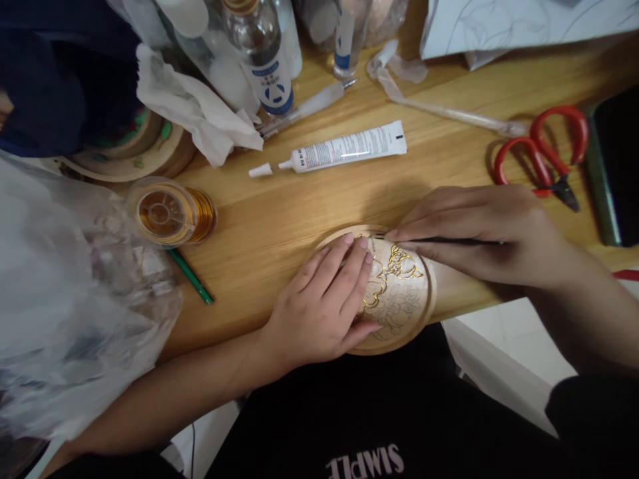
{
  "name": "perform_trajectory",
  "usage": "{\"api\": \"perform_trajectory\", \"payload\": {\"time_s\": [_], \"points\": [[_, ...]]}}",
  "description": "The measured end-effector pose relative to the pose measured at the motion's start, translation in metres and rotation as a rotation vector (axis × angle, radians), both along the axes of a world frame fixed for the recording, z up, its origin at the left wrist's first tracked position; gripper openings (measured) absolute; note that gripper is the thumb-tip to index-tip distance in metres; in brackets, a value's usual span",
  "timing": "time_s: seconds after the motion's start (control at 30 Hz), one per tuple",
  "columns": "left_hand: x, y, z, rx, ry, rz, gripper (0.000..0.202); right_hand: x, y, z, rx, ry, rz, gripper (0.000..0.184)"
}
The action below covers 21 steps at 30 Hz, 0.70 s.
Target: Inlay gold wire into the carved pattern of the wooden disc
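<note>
A round wooden plaque [394, 344] lies at the table's front edge, with pencil-drawn lines and gold wire outlines [402, 263] on its face. My left hand [319, 303] rests flat over its left part, fingers stretched out, covering some of the drawing. In my right hand [479, 226], thumb and fingers pinch slim dark tweezers [454, 240], whose tip reaches the plaque's far edge beside my left fingertips. Exactly what the tip touches is too small to tell. A spool of gold wire [200, 214] stands further left.
A white glue tube [349, 148] lies beyond the plaque, its cap [260, 170] off. Red-handled cutters [544, 156] and a phone [616, 166] are at right. Bottles [267, 66] and crumpled tissue [194, 100] line the back. A plastic bag [64, 299] and green pencil [190, 276] are left.
</note>
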State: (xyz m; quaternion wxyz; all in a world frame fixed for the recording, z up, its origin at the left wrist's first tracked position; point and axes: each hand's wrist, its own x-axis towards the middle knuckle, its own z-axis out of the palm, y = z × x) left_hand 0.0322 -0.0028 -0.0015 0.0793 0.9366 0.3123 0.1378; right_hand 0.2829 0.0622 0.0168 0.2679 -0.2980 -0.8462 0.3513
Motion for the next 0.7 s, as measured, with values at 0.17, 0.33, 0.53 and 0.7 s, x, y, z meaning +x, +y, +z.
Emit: {"api": "perform_trajectory", "payload": {"time_s": [0.17,0.33,0.53,0.7], "points": [[0.0,0.001,0.001,0.006,-0.001,0.001,0.071,-0.003,-0.003,0.0,-0.002,0.011,-0.044,0.017],[0.0,0.001,0.002,-0.021,-0.011,-0.002,0.071,-0.009,-0.012,-0.001,-0.031,0.021,-0.141,0.016],[0.0,0.001,0.001,-0.021,-0.015,0.003,0.07,-0.016,-0.024,-0.003,-0.074,0.065,-0.263,0.02],[0.0,0.001,0.002,-0.017,-0.007,0.004,0.071,-0.026,-0.037,-0.002,-0.1,0.058,-0.458,0.021]]}}
